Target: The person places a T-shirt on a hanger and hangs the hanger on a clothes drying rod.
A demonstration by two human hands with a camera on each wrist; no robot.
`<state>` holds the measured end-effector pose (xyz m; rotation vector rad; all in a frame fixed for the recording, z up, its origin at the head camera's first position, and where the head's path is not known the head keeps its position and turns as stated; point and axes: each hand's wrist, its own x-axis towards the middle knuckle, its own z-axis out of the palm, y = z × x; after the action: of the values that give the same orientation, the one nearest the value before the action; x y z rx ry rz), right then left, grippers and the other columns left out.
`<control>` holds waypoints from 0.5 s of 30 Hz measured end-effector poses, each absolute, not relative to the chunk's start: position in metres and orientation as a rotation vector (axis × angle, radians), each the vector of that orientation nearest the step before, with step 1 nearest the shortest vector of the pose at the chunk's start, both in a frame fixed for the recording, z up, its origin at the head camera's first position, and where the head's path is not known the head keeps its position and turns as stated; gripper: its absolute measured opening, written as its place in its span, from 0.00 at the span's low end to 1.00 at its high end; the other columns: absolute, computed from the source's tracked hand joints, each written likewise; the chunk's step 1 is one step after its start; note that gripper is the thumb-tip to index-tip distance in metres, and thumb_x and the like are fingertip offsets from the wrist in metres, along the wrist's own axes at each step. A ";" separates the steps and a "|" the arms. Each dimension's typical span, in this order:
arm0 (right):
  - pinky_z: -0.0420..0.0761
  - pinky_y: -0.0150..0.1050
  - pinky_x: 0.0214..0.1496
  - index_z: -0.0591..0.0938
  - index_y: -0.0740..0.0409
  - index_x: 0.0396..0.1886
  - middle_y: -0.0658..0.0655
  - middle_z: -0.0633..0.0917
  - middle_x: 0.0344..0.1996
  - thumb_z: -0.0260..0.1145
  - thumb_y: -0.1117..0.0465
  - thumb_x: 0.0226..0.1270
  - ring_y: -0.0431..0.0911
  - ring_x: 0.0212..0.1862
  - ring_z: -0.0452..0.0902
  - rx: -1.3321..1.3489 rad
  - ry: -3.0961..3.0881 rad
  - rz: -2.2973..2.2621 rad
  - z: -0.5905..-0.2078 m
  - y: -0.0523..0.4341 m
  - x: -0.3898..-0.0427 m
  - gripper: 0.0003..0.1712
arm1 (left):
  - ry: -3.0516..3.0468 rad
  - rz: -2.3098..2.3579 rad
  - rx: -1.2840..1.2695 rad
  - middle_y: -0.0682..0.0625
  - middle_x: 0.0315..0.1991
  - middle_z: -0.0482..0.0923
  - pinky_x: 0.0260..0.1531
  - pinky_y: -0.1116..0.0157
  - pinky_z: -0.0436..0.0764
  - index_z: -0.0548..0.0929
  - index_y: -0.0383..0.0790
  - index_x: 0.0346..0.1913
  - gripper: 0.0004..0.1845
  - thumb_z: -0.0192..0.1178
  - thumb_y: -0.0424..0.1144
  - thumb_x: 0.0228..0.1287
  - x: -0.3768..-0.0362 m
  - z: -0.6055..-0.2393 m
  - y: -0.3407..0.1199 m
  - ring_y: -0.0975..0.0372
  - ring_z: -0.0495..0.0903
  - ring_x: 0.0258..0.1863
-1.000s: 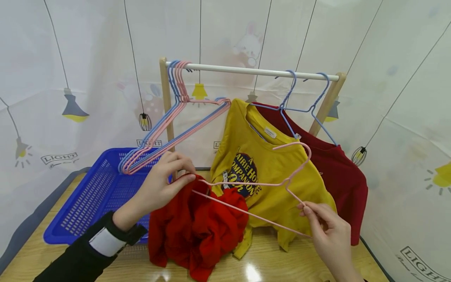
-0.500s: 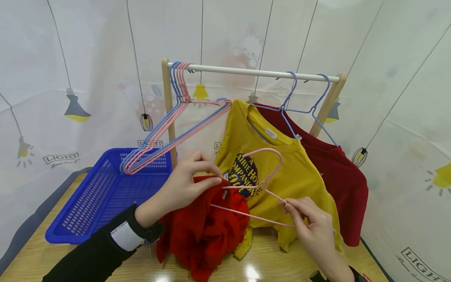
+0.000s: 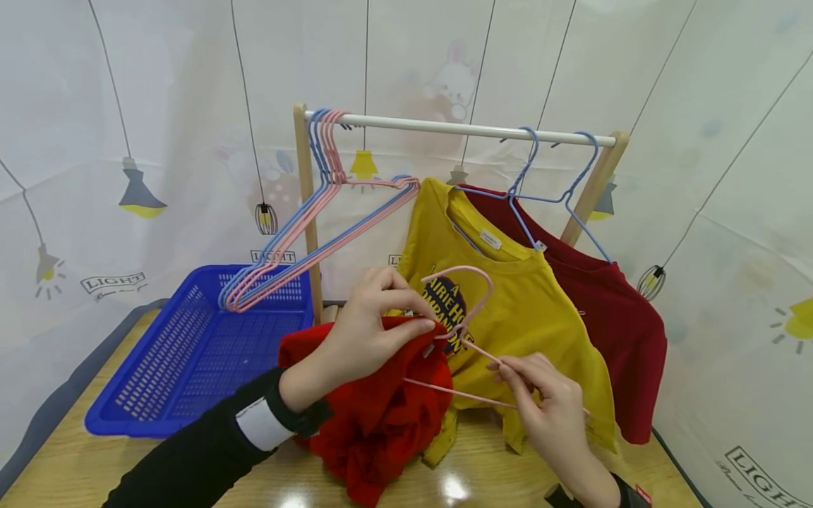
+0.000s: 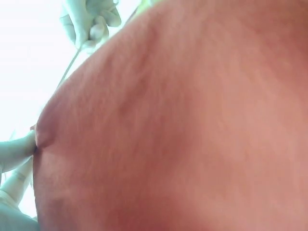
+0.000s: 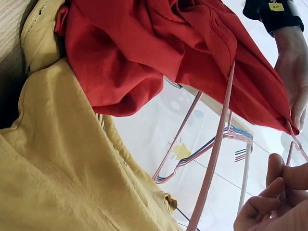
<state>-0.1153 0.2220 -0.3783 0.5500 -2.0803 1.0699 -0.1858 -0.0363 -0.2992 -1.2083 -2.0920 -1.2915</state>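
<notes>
The left hand (image 3: 365, 331) pinches the red shirt (image 3: 375, 409) at its top edge, above the counter (image 3: 190, 473); the right hand's (image 3: 546, 402) fingers are clamped on the pink wire hanger (image 3: 466, 296), one end inside the shirt, before the yellow T-shirt (image 3: 527, 317)

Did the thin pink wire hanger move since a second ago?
Yes. The thin pink wire hanger slid left, its hook crossing the yellow T-shirt from the collar side to the printed letters, nearer the left hand holding the red cloth.
</notes>
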 end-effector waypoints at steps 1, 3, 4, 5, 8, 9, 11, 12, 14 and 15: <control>0.75 0.25 0.29 0.90 0.62 0.40 0.52 0.88 0.31 0.68 0.83 0.60 0.37 0.33 0.80 0.559 -2.066 1.068 -0.379 0.221 -0.116 0.17 | -2.090 -1.291 -1.206 0.57 0.33 0.70 0.43 0.56 0.61 0.91 0.46 0.34 0.04 0.73 0.32 0.62 -0.185 -0.299 -0.034 0.59 0.67 0.41; 0.74 0.25 0.29 0.90 0.61 0.40 0.52 0.88 0.31 0.68 0.83 0.61 0.37 0.33 0.80 0.560 -2.051 1.073 -0.380 0.218 -0.117 0.17 | -2.092 -1.291 -1.198 0.55 0.33 0.70 0.44 0.55 0.60 0.91 0.46 0.34 0.04 0.74 0.32 0.62 -0.184 -0.299 -0.030 0.59 0.67 0.41; 0.74 0.25 0.28 0.90 0.61 0.40 0.51 0.88 0.31 0.68 0.83 0.61 0.37 0.33 0.79 0.562 -2.036 1.071 -0.381 0.217 -0.118 0.17 | -2.095 -1.287 -1.188 0.54 0.33 0.70 0.44 0.55 0.60 0.91 0.46 0.34 0.04 0.74 0.32 0.62 -0.183 -0.299 -0.029 0.59 0.67 0.42; 0.73 0.26 0.28 0.90 0.60 0.40 0.51 0.88 0.30 0.68 0.83 0.61 0.37 0.32 0.79 0.558 -2.024 1.069 -0.383 0.216 -0.119 0.17 | -2.097 -1.275 -1.175 0.54 0.33 0.70 0.45 0.54 0.59 0.91 0.46 0.34 0.04 0.74 0.32 0.62 -0.182 -0.299 -0.027 0.59 0.67 0.42; 0.71 0.26 0.26 0.90 0.60 0.40 0.52 0.88 0.30 0.68 0.83 0.61 0.37 0.31 0.78 0.533 -1.993 1.091 -0.389 0.212 -0.121 0.17 | -2.093 -1.186 -1.147 0.53 0.33 0.71 0.44 0.51 0.58 0.91 0.45 0.34 0.04 0.74 0.32 0.61 -0.180 -0.302 -0.024 0.58 0.68 0.42; 0.71 0.27 0.26 0.90 0.60 0.40 0.53 0.88 0.30 0.68 0.83 0.61 0.37 0.31 0.77 0.523 -1.984 1.095 -0.391 0.211 -0.122 0.17 | -2.094 -1.142 -1.137 0.53 0.34 0.71 0.43 0.51 0.57 0.91 0.45 0.34 0.04 0.75 0.32 0.61 -0.180 -0.304 -0.023 0.58 0.69 0.42; 0.70 0.27 0.25 0.90 0.60 0.40 0.53 0.88 0.30 0.67 0.83 0.62 0.38 0.31 0.77 0.498 -1.975 1.117 -0.397 0.208 -0.124 0.17 | -2.092 -1.058 -1.119 0.53 0.34 0.73 0.42 0.51 0.58 0.91 0.44 0.34 0.04 0.75 0.33 0.60 -0.179 -0.306 -0.022 0.57 0.71 0.42; 0.71 0.27 0.25 0.90 0.60 0.40 0.53 0.88 0.31 0.67 0.83 0.62 0.38 0.31 0.78 0.484 -1.976 1.133 -0.400 0.207 -0.124 0.16 | -2.094 -1.023 -1.110 0.53 0.34 0.74 0.42 0.51 0.58 0.91 0.44 0.33 0.03 0.76 0.33 0.59 -0.179 -0.308 -0.022 0.56 0.72 0.42; 0.72 0.27 0.25 0.90 0.61 0.41 0.53 0.88 0.31 0.67 0.82 0.63 0.40 0.31 0.79 0.465 -1.976 1.158 -0.405 0.205 -0.125 0.16 | -2.108 -0.974 -1.085 0.53 0.35 0.75 0.40 0.53 0.59 0.91 0.44 0.34 0.03 0.77 0.34 0.59 -0.179 -0.311 -0.022 0.57 0.73 0.42; 0.73 0.27 0.26 0.90 0.60 0.41 0.52 0.88 0.31 0.67 0.82 0.64 0.40 0.31 0.80 0.454 -1.982 1.170 -0.407 0.204 -0.125 0.15 | -2.116 -0.960 -1.073 0.53 0.35 0.76 0.40 0.53 0.60 0.92 0.44 0.34 0.03 0.77 0.35 0.59 -0.179 -0.312 -0.023 0.57 0.73 0.42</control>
<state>-0.1250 0.2044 -0.4072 0.4535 -1.9820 1.1701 -0.1790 -0.0230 -0.3124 -1.0730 -2.1161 -0.9599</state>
